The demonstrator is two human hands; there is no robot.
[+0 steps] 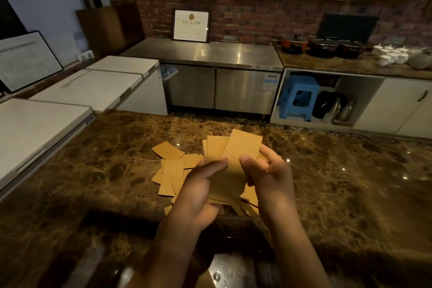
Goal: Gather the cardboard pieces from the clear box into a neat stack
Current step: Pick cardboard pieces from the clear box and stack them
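Mid-gathering: left hand (205, 184) and right hand (268, 170) both grip a fanned bunch of cardboard pieces (233, 154) above the bench (339, 182). Loose pieces (171, 168) lie left of the bunch (clear box unseen). Next, probably square the edges.

Tan cardboard pieces (169, 150) on brown gold-veined marble counter (327, 170); blue stool (299, 98), red-brick wall (257, 18).

Both hands, left hand (201, 184) and right hand (268, 170), grip fanned cardboard pieces (233, 149) above the marble counter (339, 182).
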